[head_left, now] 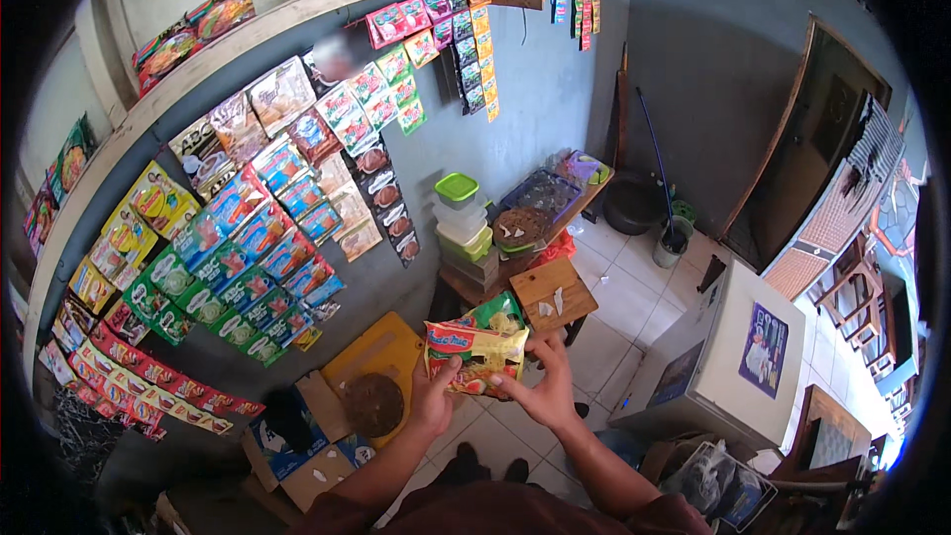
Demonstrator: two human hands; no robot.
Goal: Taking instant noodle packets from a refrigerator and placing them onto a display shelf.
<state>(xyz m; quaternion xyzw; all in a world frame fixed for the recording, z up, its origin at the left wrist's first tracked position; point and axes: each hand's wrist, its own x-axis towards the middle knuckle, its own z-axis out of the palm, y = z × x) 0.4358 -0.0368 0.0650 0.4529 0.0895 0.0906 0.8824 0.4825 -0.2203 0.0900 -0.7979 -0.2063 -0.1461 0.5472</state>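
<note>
Two hands (495, 386), snack packets (475, 352), tiled floor (624, 307).

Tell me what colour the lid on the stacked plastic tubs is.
Bright green lid, clearest in the head view.

Left hand (433, 398), right hand (543, 388) raised, both grips closed.

Head view: 1 fisheye camera, worn on the head, looking steeply down.
Near: forearms enter from the lower edge.
Far: tiled floor (634, 297).
Left: sachet-hung wall (515, 109).
</note>
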